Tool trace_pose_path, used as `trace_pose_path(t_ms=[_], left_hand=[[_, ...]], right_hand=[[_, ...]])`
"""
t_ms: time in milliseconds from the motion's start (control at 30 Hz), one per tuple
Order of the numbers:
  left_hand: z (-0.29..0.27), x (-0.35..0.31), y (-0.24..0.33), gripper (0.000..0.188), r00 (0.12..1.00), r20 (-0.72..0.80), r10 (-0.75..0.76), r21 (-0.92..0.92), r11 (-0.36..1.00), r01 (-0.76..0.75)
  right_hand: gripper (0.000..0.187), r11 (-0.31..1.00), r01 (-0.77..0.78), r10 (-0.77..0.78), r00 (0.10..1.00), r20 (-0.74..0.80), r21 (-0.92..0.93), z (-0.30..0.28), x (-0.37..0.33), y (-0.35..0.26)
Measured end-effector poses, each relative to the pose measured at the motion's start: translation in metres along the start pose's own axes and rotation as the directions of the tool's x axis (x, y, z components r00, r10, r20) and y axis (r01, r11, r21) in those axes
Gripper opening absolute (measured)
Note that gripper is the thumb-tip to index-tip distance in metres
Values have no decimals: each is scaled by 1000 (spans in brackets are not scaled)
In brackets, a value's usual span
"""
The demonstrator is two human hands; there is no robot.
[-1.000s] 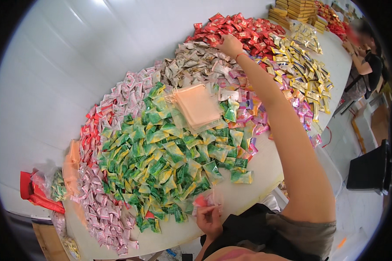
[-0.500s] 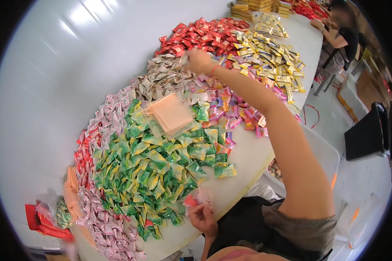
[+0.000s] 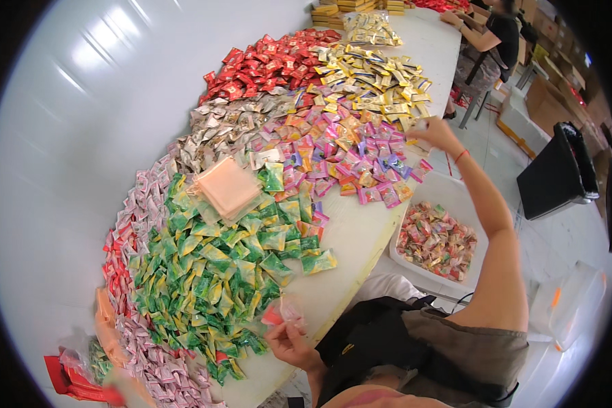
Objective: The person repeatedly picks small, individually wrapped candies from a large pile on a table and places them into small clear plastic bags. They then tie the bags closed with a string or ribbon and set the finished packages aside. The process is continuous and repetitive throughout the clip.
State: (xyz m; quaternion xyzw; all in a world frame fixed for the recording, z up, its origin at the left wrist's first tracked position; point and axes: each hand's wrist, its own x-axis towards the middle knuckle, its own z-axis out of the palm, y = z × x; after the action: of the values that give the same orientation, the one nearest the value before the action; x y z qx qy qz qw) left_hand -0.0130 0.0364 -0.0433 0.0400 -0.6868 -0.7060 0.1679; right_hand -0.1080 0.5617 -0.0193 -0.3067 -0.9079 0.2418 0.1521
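Observation:
My left hand (image 3: 289, 343), low at the table's near edge, pinches a small sheer pouch (image 3: 291, 313) with something red and pale inside. My right hand (image 3: 438, 134) is stretched out to the far right, beside the yellow packets (image 3: 391, 85). Its fingers are closed, with a small pale thing at their tips that I cannot make out. Below it lie pink, purple and orange packets (image 3: 360, 153). A wide heap of green and yellow packets (image 3: 204, 272) spreads next to my left hand. On that heap's far side rests a stack of peach sheer pouches (image 3: 228, 189).
Red packets (image 3: 265, 64), beige packets (image 3: 221, 129) and pale pink packets (image 3: 163, 367) cover more of the table (image 3: 350, 231). A tub of mixed packets (image 3: 435, 241) stands below the right edge. Beyond are a black bin (image 3: 557, 173) and a seated person (image 3: 489, 41).
My right hand has moved from the beige and red heaps rightward to the yellow packets' edge. The view has shifted, bringing the tub into sight. My left hand still holds the pouch.

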Motion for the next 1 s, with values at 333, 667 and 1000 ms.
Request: trace_pose_path(t_ms=[333, 667, 1000], left_hand=[[-18, 12, 22, 8, 998, 64, 4, 185, 983, -15], [-12, -15, 45, 7, 986, 85, 143, 337, 927, -164], [-14, -30, 41, 7, 982, 161, -99, -188, 974, 129]], right_hand=[[21, 654, 310, -402, 915, -30, 690, -8, -95, -132], [18, 569, 343, -814, 362, 454, 747, 54, -276, -221], [50, 417, -468, -690, 394, 607, 779, 67, -310, -239]])
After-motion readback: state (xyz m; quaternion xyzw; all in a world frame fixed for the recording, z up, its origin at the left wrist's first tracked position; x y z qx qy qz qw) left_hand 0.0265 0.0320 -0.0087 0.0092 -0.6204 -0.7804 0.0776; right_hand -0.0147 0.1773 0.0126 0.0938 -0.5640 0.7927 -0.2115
